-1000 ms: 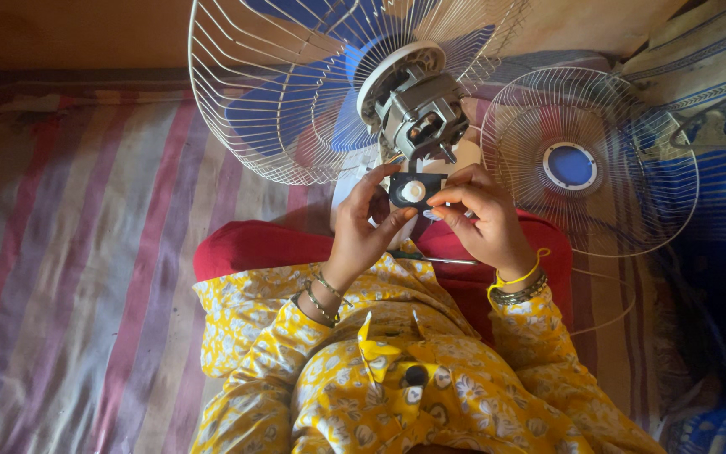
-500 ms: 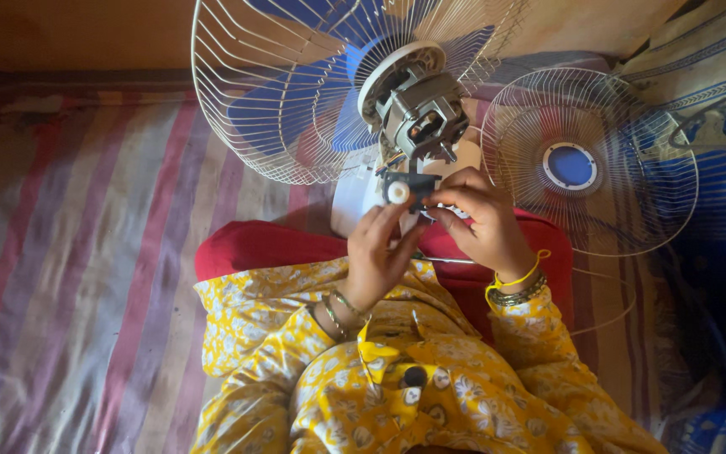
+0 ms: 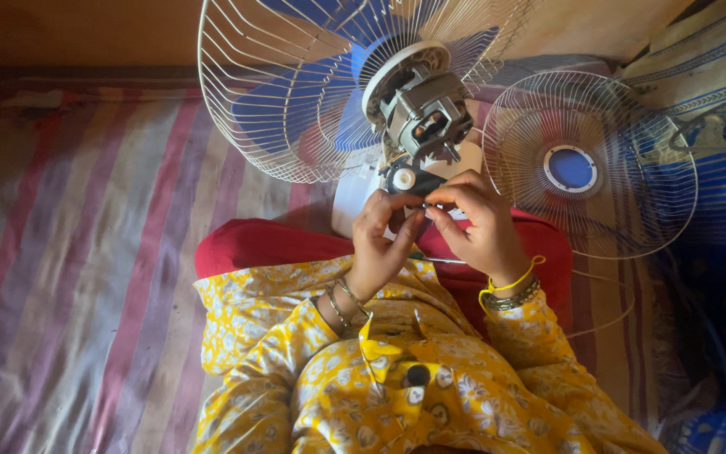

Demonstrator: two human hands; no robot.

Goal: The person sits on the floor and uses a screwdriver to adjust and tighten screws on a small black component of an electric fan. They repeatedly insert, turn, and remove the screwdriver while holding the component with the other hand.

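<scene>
Both hands meet at the back of a fan motor (image 3: 424, 118), which has its cover off. The left hand (image 3: 382, 244) is curled, and its fingers close on a small black part (image 3: 409, 181) with a white round knob, just under the motor. The right hand (image 3: 479, 225) comes from the other side; its thumb and first finger are pinched together on something very small at the same black part, too small to tell what it is. The fingertips of the two hands almost touch.

Directly above the grip stands the motor, and behind it the wire guard (image 3: 296, 92) with blue blades (image 3: 296, 109) inside. To the right of the grip lies a second, loose wire guard (image 3: 590, 164) with a blue centre. Below the grip are the red lap (image 3: 262, 244) and the yellow flowered sleeves (image 3: 296, 370). A striped cloth (image 3: 77, 252) is spread to the left.
</scene>
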